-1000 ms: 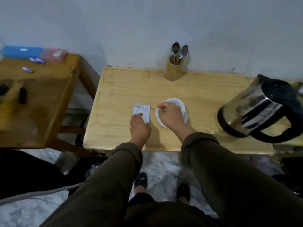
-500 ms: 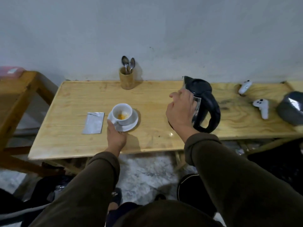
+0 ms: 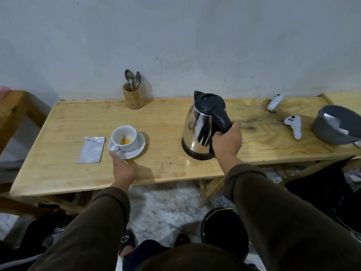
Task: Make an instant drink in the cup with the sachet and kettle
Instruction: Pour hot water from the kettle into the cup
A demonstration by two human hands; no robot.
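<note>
A white cup (image 3: 125, 138) with orange powder at its bottom stands on a white saucer (image 3: 139, 147) on the wooden table (image 3: 160, 165). My left hand (image 3: 123, 166) rests at the saucer's near edge, its thumb touching the rim by the cup handle. A torn silver sachet (image 3: 91, 150) lies flat just left of the saucer. The steel kettle (image 3: 199, 126) with a black lid stands upright to the right of the cup. My right hand (image 3: 227, 141) is wrapped around its black handle.
A wooden holder (image 3: 132, 95) with two spoons stands at the back by the wall. Two white controllers (image 3: 294, 124) and a grey bowl (image 3: 336, 124) lie at the right end. A second wooden table (image 3: 13, 110) is at the left. A black bin (image 3: 224, 229) stands on the floor below.
My right hand left the cup, reached the kettle and closed around its handle. My left hand moved from the sachet to the saucer's edge. The view swung right.
</note>
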